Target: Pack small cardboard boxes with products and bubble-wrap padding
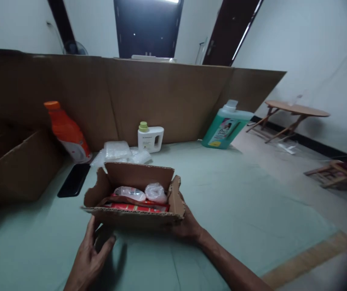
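Note:
A small open cardboard box (137, 220) is in front of me with its flaps raised. Inside lie red packets (131, 207), a clear-wrapped white item (130, 193) and a rounded bundle in clear plastic (155, 193). My right hand (187, 226) grips the box at its right end, its fingers partly hidden behind and under the cardboard. My left hand (91, 256) is just below the box's left front corner, thumb and fingers apart. Its fingertips reach up to the corner; whether they touch it I cannot tell.
Beyond the box are bubble wrap (117, 151), a white bottle with a green cap (149, 138) and a black phone (74, 180). An orange bottle (68, 131) leans by a larger carton (24, 165) at left. A green liquid bottle (226, 127) stands against the cardboard wall (167, 101).

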{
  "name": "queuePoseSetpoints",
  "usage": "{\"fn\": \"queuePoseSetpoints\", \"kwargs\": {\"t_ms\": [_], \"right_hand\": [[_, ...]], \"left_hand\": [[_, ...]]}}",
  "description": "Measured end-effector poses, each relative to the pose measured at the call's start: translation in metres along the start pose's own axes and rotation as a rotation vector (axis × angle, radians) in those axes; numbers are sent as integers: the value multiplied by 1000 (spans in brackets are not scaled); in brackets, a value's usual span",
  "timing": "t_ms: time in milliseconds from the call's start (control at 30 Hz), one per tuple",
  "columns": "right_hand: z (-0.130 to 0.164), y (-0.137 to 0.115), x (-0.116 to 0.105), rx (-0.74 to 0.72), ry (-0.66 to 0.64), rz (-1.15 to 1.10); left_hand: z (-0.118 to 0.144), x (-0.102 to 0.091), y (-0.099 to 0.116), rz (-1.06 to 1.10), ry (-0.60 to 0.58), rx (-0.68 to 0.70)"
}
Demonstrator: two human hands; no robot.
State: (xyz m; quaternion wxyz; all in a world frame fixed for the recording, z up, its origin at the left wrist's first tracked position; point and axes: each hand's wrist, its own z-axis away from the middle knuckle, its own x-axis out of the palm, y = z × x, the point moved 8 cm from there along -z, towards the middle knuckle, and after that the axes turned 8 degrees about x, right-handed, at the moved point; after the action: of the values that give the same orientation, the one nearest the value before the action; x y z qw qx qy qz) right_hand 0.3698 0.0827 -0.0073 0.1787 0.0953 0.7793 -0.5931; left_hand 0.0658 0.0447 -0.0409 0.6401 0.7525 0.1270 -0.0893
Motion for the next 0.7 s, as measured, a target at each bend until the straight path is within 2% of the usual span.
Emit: {"fn": "queuePoseSetpoints", "kwargs": {"t_ms": [100, 200, 300, 400, 467, 533, 600, 700], "right_hand": [[26, 18, -63, 125, 142, 41], [54, 42, -153, 290, 406, 121], [71, 55, -242, 340, 687, 207], [68, 67, -306, 354, 867, 232], [60, 77, -336, 390, 946, 248], [51, 87, -357, 441, 1003, 289], [43, 96, -369, 485, 1036, 332], [31, 106, -376, 487, 1045, 366]], "left_hand": [[-12, 28, 13, -115, -67, 138], [-13, 46, 18, -271, -100, 280], [-5, 52, 11, -385, -97, 380], [6, 55, 1, -491, -100, 418], [10, 57, -1, -569, -107, 458], [12, 60, 1, -633, -103, 490], [13, 61, 5, -667, -89, 504], [14, 61, 11, -686, -73, 501]]}}
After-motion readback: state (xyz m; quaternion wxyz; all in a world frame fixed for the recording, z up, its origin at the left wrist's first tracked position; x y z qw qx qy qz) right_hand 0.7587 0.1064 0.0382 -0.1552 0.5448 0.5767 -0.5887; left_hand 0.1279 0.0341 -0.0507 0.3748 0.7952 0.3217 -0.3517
